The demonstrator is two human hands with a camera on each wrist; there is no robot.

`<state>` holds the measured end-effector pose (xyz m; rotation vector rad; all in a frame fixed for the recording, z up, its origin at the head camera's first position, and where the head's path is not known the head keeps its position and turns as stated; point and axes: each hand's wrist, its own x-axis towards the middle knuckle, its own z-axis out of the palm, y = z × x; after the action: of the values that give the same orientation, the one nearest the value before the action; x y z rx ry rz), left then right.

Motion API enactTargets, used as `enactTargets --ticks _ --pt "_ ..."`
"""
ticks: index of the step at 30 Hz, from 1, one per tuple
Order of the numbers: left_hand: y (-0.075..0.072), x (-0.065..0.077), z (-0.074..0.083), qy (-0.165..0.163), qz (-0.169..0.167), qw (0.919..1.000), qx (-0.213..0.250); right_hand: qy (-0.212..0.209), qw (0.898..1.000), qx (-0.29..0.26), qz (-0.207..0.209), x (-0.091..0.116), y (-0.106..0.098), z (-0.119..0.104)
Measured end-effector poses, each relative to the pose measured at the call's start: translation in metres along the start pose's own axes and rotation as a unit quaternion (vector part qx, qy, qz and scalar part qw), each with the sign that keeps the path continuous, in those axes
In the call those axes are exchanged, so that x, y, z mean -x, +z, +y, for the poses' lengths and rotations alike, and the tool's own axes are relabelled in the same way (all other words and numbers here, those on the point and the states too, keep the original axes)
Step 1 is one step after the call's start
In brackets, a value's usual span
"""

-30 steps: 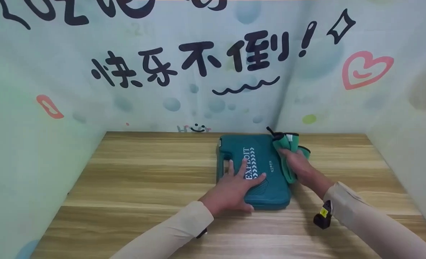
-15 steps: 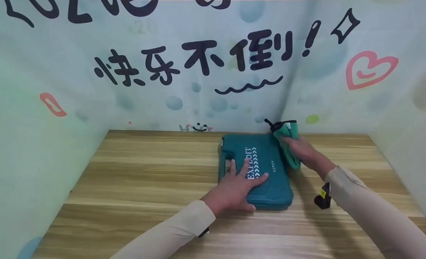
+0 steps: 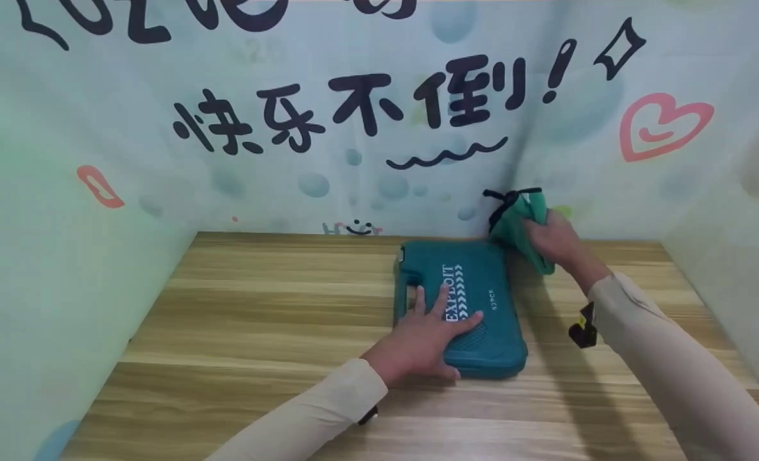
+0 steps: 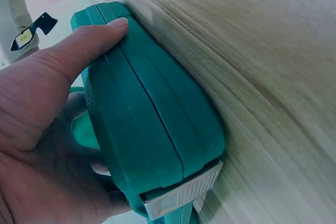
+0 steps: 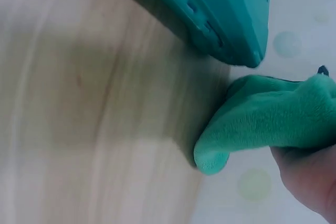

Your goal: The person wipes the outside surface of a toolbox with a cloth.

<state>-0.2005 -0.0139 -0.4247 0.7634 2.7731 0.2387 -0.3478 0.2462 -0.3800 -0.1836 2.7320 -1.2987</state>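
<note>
A teal plastic carrying case [image 3: 481, 272] with white lettering that reads EXPLOIT lies flat on the table. My left hand [image 3: 423, 334] rests on its near left part, fingers spread straight over the lid. In the left wrist view the thumb [image 4: 92, 43] presses the case's side wall near the seam, and a grey latch [image 4: 184, 191] shows at the corner. Beyond the case's far right corner, my right hand [image 3: 557, 242] grips a bunched green cloth [image 3: 519, 224] with black edging. The right wrist view shows the cloth's folded lower end close to the tabletop's back edge.
The wood-grain table [image 3: 257, 307] ends at a printed backdrop [image 3: 277, 192] hanging behind it, with pale side panels left and right. A small black device with a yellow label [image 3: 583, 328] hangs at the right cuff.
My right hand has carried the green cloth up and back, from the case's right side to its far corner at the backdrop. The left hand and the case stay in place.
</note>
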Motion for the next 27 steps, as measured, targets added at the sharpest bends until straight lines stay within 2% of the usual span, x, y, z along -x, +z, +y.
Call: enactTargets --ticks 2,4,7,9,15,19,27 --pt "0.000 0.001 0.000 -0.002 -0.003 1.0000 0.005 -0.019 1.000 0.021 -0.013 -0.002 0.000 -0.002" --pt "0.000 0.002 0.001 -0.002 -0.007 0.9999 0.008 -0.026 0.997 0.045 -0.050 -0.005 0.004 -0.003" --pt "0.000 0.002 0.001 -0.002 -0.011 0.9998 0.014 -0.018 0.990 0.073 -0.120 -0.008 0.013 -0.006" --pt "0.000 0.001 0.001 0.002 -0.010 0.9999 0.013 -0.007 0.985 0.091 -0.148 -0.011 0.018 -0.009" --pt "0.001 0.002 -0.001 0.004 -0.006 0.9999 0.011 0.020 0.975 0.153 -0.157 -0.023 0.028 -0.020" --pt "0.001 0.002 -0.003 0.004 -0.004 1.0000 0.007 0.026 0.970 0.174 -0.167 -0.033 0.035 -0.029" --pt "0.000 0.001 -0.003 0.016 -0.007 0.9999 0.001 0.058 0.966 0.157 -0.199 -0.048 0.052 -0.044"
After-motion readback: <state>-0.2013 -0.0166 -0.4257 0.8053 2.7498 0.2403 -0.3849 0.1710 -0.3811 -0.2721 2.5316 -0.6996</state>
